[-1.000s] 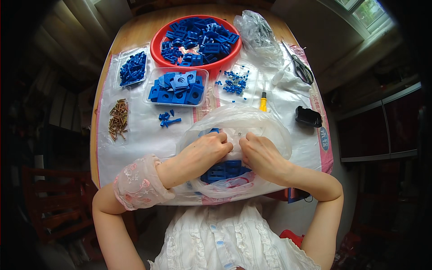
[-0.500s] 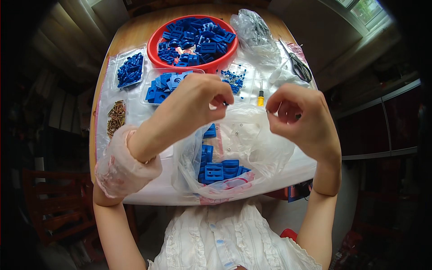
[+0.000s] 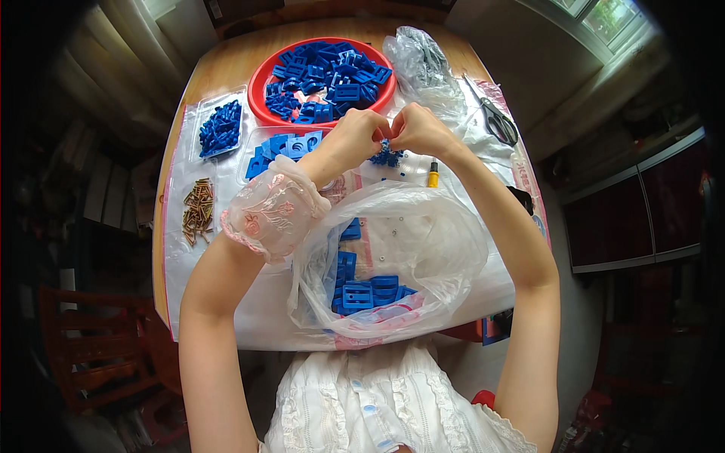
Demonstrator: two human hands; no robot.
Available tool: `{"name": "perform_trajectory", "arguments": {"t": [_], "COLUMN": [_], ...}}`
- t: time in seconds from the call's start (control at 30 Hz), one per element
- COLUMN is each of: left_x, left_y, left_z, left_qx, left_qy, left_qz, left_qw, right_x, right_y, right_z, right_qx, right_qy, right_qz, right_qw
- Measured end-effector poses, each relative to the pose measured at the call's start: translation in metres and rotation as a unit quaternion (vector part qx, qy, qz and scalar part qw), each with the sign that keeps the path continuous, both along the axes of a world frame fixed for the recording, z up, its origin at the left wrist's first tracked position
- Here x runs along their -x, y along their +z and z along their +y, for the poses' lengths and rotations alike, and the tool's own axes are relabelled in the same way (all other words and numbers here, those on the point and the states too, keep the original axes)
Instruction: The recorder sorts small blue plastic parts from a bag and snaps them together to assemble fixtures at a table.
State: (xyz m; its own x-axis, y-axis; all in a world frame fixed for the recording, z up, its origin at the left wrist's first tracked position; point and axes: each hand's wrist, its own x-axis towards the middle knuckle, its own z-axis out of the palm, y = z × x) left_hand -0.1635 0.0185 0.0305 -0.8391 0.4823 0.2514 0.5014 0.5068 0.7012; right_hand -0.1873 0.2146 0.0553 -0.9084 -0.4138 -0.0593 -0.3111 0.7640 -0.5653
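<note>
A: So since the earlier frame, we're seeing both hands swinging forward and closing in on each other. They were hanging well apart over the near bag; now the left hand (image 3: 361, 137) and right hand (image 3: 420, 133) are practically meeting over the little blue pieces (image 3: 387, 155).

B: Yep. How's the grip looking?

A: We're seeing fingers curling inward on both hands, thumbs and fingertips drawing close together. We're not able to tell if they're pinching anything, it's too tiny. The pieces are lying in a small heap just under the fingertips, beyond the bag.

B: And the stuff around them?

A: We're looking at a thin, wrinkly, see-through plastic bag (image 3: 447, 245), its mouth gaping on the near side, with chunky slotted blue blocks (image 3: 357, 297) sitting inside. The left forearm is wearing a sheer, puffy sleeve cover (image 3: 270, 215) with pink flower embroidery. Just right of the heap, a yellow-and-black screwdriver (image 3: 433, 180) is lying.

B: Farther out?

A: A smooth round red basin (image 3: 254, 94) is holding more angular blue parts, and slim brassy screws (image 3: 198, 211) are lying in a loose pile over on the left.
</note>
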Motion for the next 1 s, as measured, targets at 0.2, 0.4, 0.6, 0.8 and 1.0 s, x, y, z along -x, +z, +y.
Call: {"name": "perform_trajectory", "arguments": {"t": [0.2, 0.4, 0.6, 0.8, 1.0], "left_x": [-0.025, -0.161, -0.173, -0.167, -0.168], "left_y": [0.031, 0.086, 0.028, 0.002, -0.001], "left_z": [-0.023, -0.043, -0.018, -0.011, -0.010], "left_qx": [-0.062, -0.041, 0.234, 0.260, 0.252], "left_qy": [0.006, -0.008, 0.005, 0.011, 0.018], "left_qz": [0.011, -0.030, 0.118, 0.134, 0.136], "left_qw": [0.998, 0.999, 0.965, 0.956, 0.958], "right_x": [-0.018, -0.146, -0.176, -0.168, -0.163], "right_y": [0.033, 0.120, 0.024, -0.010, -0.012], "right_z": [0.012, 0.020, 0.006, 0.002, 0.004], "right_qx": [0.043, 0.103, -0.122, -0.135, -0.129], "right_qy": [-0.011, 0.025, 0.151, 0.128, 0.138], "right_qz": [-0.023, -0.006, 0.147, 0.147, 0.141], "right_qw": [0.999, 0.994, 0.970, 0.971, 0.972]}}
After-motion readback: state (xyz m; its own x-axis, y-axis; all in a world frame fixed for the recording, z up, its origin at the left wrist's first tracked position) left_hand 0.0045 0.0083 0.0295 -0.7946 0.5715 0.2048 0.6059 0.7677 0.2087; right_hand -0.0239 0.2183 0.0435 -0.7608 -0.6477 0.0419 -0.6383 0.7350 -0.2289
